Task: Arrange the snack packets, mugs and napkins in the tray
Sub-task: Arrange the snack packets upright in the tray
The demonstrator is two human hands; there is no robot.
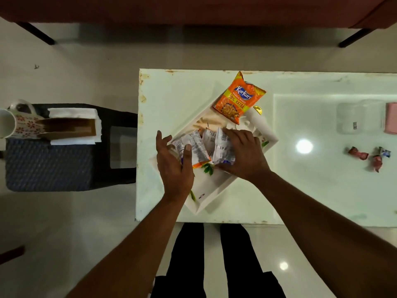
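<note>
A white tray (217, 190) with a leaf print is sitting askew near the table's left edge. An orange Kurkure packet (238, 98) is lying face up across the tray's far corner. Silver-backed snack packets (193, 147) are lying face down at its middle. A floral mug (23, 125) and white napkins (73, 114) are waiting on the stool well to the left.

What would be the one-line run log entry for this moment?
phase: arranging packets | left hand: on silver snack packet | right hand: on second silver packet | orange Kurkure packet: tray's far edge | white rectangular tray
</note>
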